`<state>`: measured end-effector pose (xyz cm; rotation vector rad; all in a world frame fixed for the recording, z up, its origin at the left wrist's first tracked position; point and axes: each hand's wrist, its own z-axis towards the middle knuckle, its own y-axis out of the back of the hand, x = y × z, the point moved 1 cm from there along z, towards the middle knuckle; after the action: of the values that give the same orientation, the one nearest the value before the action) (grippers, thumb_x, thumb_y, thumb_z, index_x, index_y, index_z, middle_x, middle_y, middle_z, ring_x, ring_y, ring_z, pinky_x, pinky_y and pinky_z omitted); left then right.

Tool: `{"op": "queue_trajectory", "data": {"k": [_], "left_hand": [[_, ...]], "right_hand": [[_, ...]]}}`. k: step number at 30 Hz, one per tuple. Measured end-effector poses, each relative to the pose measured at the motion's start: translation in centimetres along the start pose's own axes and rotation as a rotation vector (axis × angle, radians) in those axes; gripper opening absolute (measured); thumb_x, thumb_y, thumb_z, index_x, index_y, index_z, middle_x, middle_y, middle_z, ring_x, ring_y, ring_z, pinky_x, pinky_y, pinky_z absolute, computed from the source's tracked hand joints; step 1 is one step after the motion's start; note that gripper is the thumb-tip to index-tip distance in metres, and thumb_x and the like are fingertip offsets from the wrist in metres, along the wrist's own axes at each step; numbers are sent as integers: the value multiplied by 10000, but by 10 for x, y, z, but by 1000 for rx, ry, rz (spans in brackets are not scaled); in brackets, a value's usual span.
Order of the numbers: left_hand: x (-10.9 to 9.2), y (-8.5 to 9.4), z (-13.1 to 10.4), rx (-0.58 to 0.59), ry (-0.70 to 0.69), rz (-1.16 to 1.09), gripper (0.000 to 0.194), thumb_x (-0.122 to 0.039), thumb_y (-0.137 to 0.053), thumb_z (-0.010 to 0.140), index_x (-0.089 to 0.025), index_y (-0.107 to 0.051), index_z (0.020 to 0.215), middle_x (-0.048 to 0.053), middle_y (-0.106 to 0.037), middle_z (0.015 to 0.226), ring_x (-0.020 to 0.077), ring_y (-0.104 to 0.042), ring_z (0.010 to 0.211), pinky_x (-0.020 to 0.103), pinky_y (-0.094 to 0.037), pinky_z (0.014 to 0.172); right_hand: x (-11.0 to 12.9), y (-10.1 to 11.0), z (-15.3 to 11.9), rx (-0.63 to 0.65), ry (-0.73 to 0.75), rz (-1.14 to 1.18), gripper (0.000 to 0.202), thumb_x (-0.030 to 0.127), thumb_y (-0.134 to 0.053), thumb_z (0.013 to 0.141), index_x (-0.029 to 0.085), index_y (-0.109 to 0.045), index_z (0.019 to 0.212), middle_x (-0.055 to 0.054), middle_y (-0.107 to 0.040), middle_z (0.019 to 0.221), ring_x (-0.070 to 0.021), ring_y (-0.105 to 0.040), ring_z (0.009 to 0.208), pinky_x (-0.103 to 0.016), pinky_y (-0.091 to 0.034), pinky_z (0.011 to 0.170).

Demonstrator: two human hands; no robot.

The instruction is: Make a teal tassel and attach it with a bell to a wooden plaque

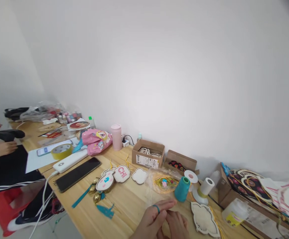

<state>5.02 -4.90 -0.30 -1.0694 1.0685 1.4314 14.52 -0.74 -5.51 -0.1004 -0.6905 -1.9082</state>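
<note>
My left hand (151, 219) and my right hand (176, 224) are together low over the front of the wooden table (132, 209). A teal band (156, 208), like a ring or wound thread, circles a finger of my left hand. My left fingertips reach over the right hand, with the thumb bent against it. The right fingers are curled. Whatever lies between the hands, if anything, is hidden. Just beyond stand a cone of teal thread (182, 190) and a clear bag of yellow cords (163, 182). A scalloped wooden plaque (204, 219) lies to the right.
Painted plaques (121, 173), gold bells (97, 198) and a teal tassel (105, 210) lie left of my hands. Farther left are a black phone (78, 174) and a pink cup (116, 137). Cardboard boxes (148, 159) line the wall. Another person's hand (3, 149) is at far left.
</note>
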Motion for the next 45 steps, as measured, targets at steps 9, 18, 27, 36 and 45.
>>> {"op": "queue_trajectory", "data": {"k": [9, 18, 27, 36, 45], "left_hand": [[-2, 8, -2, -10, 73, -183, 395, -426, -407, 807, -188, -592, 1061, 74, -598, 1092, 205, -511, 1043, 365, -338, 953], [16, 33, 27, 193, 245, -432, 662, -598, -222, 787, -83, -634, 838, 6, -502, 479, 73, -441, 397, 230, -412, 503], [27, 50, 51, 740, 160, 42, 677, -637, -180, 760, -116, -569, 575, 29, -512, 513, 91, -458, 470, 216, -386, 514], [42, 48, 36, 523, 5, 204, 601, -467, -163, 848, -97, -627, 755, 69, -593, 664, 119, -519, 594, 222, -429, 597], [35, 53, 32, 508, -239, 613, 576, -442, -154, 860, -157, -648, 780, 48, -650, 821, 130, -558, 754, 203, -384, 693]], "right_hand": [[2, 9, 11, 13, 6, 8, 157, 143, -528, 686, 228, -526, 817, -20, -623, 690, -193, -572, 634, -325, -366, 597], [-17, 9, -8, -15, -76, 19, 171, 184, -545, 713, 177, -564, 882, -94, -586, 832, -226, -562, 792, -359, -440, 670], [4, 0, 32, 133, -266, 120, 226, 328, -457, 797, 163, -578, 894, -61, -614, 765, -154, -577, 672, -258, -486, 595], [5, 0, 46, 315, -187, 68, 280, 389, -452, 789, 199, -627, 683, -44, -638, 659, -161, -589, 625, -254, -495, 555], [1, 1, 32, 191, -157, -3, 307, 437, -475, 765, 189, -656, 755, -49, -669, 682, -152, -616, 571, -226, -516, 514]]}}
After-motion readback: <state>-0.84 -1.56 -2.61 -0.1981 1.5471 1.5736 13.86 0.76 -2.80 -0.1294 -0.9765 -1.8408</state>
